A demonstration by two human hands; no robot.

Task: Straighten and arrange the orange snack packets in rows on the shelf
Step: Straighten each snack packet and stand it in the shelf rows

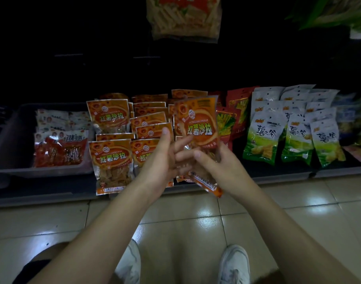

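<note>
Head view showed the right hand (220, 160) gripping an upright orange packet (198, 124) at frame centre, thumb on its face, with a second packet (208, 184) drooping beneath, likely gathered to square them up. The left hand (161, 158) lay open, straight fingers touching the lower edge to steady it. Behind, three columns of orange packets (111, 158) overlapped on the shelf (52, 196), too layered to count exactly

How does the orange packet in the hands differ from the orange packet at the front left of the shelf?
The held packet is raised upright; the front-left packet rests on the shelf. The right hand grips the held packet; no hand touches the front-left packet. Both show the same orange print.
</note>
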